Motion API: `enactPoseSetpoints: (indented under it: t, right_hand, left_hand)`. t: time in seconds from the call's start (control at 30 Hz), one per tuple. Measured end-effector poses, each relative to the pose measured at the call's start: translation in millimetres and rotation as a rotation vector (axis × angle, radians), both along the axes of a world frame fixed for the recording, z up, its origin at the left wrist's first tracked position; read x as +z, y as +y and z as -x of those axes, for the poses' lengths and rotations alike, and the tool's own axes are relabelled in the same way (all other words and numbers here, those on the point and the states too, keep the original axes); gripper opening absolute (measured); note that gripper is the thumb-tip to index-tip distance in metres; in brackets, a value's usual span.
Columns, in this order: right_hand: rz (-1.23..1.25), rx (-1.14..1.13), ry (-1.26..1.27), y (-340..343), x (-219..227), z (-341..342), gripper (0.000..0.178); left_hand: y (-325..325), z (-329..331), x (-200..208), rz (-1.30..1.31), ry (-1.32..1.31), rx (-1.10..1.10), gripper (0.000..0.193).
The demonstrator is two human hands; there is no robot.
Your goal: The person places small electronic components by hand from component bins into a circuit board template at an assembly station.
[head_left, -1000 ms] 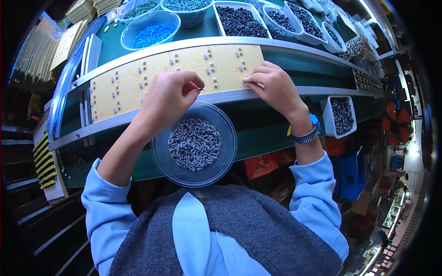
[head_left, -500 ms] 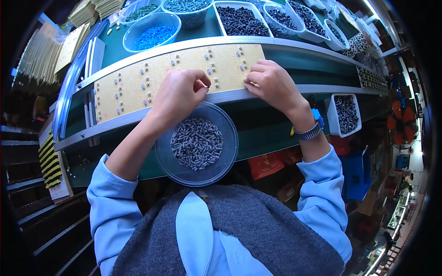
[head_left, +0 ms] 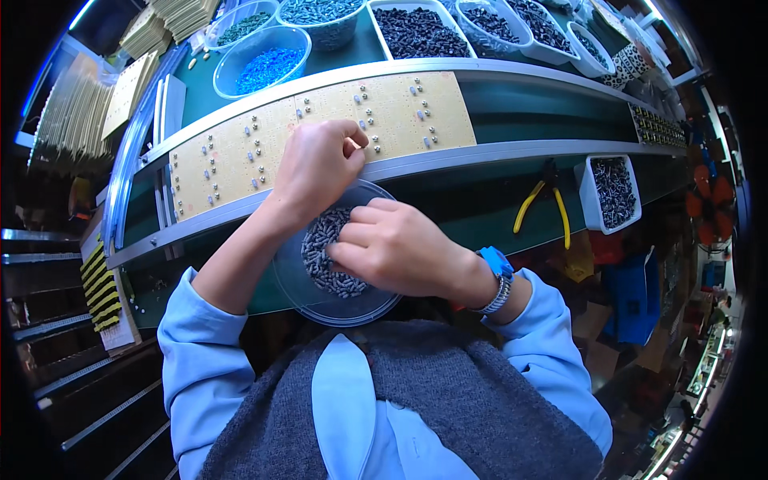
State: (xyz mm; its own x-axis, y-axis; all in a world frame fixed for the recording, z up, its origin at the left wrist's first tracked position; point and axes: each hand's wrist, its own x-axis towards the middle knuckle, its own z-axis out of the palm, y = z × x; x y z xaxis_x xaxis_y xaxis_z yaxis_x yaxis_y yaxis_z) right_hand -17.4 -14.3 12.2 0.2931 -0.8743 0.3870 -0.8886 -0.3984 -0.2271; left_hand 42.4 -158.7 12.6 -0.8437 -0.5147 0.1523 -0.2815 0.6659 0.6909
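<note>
My right hand (head_left: 402, 249) is down in a round clear plastic bowl (head_left: 290, 298), its fingers curled into a heap of small grey cylindrical parts (head_left: 318, 268); its fingertips are partly hidden there. Over the tan circuit boards (head_left: 276, 132) is my left hand (head_left: 320, 164), thumb and forefinger closed in a pinch. Whatever that pinch holds is too small to make out. On the boards stand rows of small silver parts and small grey pieces, one of them near the right end.
Metal rails (head_left: 416, 162) border the boards along front and back. Yellow-handled pliers (head_left: 562, 204) lie on the green bench to the right, beside a white tray (head_left: 592, 196) of dark parts. Behind stand a tub of blue parts (head_left: 268, 68) and a tray of black parts (head_left: 416, 34).
My right hand has left the boards' right end and moved down left into the bowl, uncovering a grey piece on the board and the pliers. My left hand stays nearly in place.
</note>
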Motion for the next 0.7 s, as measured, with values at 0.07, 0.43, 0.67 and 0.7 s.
enactPoseSetpoints:
  t: [0.07, 0.43, 0.67, 0.7]
  right_hand:
    - [-0.006, 0.002, 0.003, -2, -1, -4, 0.004]
    - [-0.159, 0.022, 0.058, -4, -2, -10, 0.007]
    - [-0.511, 0.043, -0.005, -15, 2, -14, 0.013]
    - [-0.510, 0.044, -0.005, -16, 2, -14, 0.013]
  left_hand:
    - [1, 0, 1, -0.007, -0.011, 0.002, 0.012]
    - [-1, 3, 2, 0.028, -0.027, -0.062, 0.009]
    - [-9, 6, 4, 0.064, -0.007, -0.174, 0.007]
    - [-9, 6, 5, 0.065, -0.008, -0.173, 0.007]
